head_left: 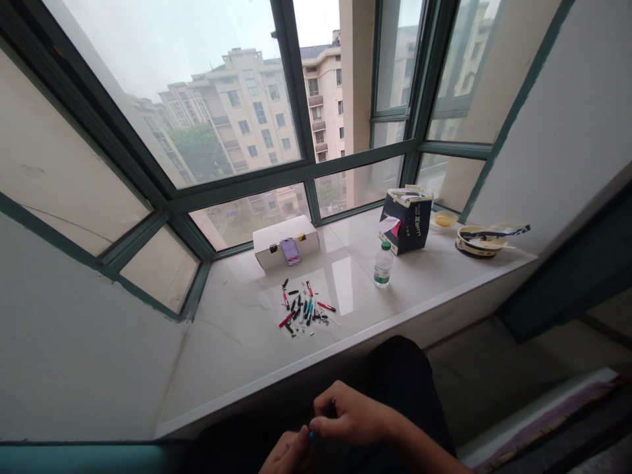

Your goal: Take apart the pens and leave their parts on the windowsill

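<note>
My right hand (353,415) is over my lap, its fingers curled and thumb and forefinger pinched on a small blue pen part (313,435). Lower and to the left, my left hand (287,453) grips the same blue part from its other side, so the two hands meet at it. Most of the part is hidden by fingers. Beyond the hands, a loose heap of pen parts (309,311) lies on the white windowsill (222,368): black, red and teal barrels, caps and small pieces.
Behind the heap stands a white box (264,253) with a blurred purple item (290,251) against its front. To the right are a green-capped bottle (382,266), a dark paper bag (415,224), a small dish (445,220) and a bowl (476,247). Windows enclose the sill.
</note>
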### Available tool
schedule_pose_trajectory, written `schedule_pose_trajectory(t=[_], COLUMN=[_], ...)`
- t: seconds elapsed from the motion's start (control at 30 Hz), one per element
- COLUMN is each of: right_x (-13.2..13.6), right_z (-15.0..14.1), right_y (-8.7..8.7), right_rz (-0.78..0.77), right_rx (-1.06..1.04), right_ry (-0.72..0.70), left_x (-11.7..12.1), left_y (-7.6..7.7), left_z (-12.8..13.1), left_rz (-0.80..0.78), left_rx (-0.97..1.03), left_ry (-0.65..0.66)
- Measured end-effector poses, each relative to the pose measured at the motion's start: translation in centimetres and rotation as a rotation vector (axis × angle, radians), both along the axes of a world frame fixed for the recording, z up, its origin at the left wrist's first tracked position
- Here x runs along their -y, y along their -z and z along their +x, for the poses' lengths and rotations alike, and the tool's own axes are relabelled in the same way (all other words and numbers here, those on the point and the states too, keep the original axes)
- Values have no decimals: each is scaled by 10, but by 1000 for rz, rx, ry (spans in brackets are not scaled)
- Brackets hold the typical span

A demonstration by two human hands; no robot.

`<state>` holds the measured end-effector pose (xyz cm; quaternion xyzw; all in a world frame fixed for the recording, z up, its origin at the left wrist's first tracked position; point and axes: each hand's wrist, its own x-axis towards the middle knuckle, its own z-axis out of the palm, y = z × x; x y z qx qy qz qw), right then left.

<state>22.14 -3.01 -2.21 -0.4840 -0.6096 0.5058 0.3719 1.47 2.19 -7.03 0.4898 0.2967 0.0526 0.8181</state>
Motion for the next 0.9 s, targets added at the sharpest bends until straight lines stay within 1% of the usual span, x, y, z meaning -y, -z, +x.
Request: schedule_pose_trajectory(t=[0.13,0.23,0.3,0.4,0.47,0.53,0.6,0.7,0.73,0.83,0.9], right_x=[4,7,8,8,8,8,9,12,13,14,14], right_z=[3,4,3,0,-3,-6,-7,-6,-5,-5,-6], right_y=[3,2,0,2,5,8,9,7,5,3,1], right_rz=[25,26,36,37,-1,-45,-56,-15,-5,-16,-38], right_rx=[33,53,72,57,17,-25,-49,-62,-69,-110,-126], right_ry=[5,27,59,128,163,180,185,173,166,150,158], left_x=[-3,-5,-6,-5,-5,-5,-5,-7,-7,-7,-7], left_y=[15,22,20,11,6,5,8,15,16,16,13], left_z=[-1,-4,-5,-5,-5,-5,-6,-7,-8,-9,-9], left_rz=[25,41,33,-15,-38,-33,-17,-17,-21,-13,6], left_rx=[10,-34,-45,-41,-59,-74,-67,-39,-39,-57,-55], left_ry=[84,80,67,40,-14,-72,-63,4,8,-17,9])
